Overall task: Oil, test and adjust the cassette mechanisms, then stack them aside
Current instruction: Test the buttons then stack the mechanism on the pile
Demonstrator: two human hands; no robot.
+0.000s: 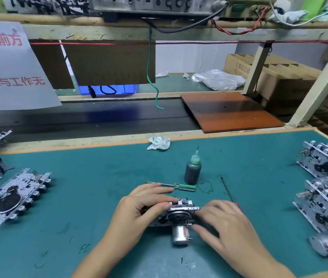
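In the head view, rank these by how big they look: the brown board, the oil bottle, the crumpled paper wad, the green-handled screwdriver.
1. brown board, by far the largest.
2. oil bottle.
3. green-handled screwdriver: longer than the bottle is tall, but much thinner.
4. crumpled paper wad, though it lies farther from the camera, so its rank is unsure.

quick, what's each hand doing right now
Left hand: grips the cassette mechanism, fingers curled over its top edge.
Right hand: fingers nearly straight, touching the mechanism's right end; not gripping anything.
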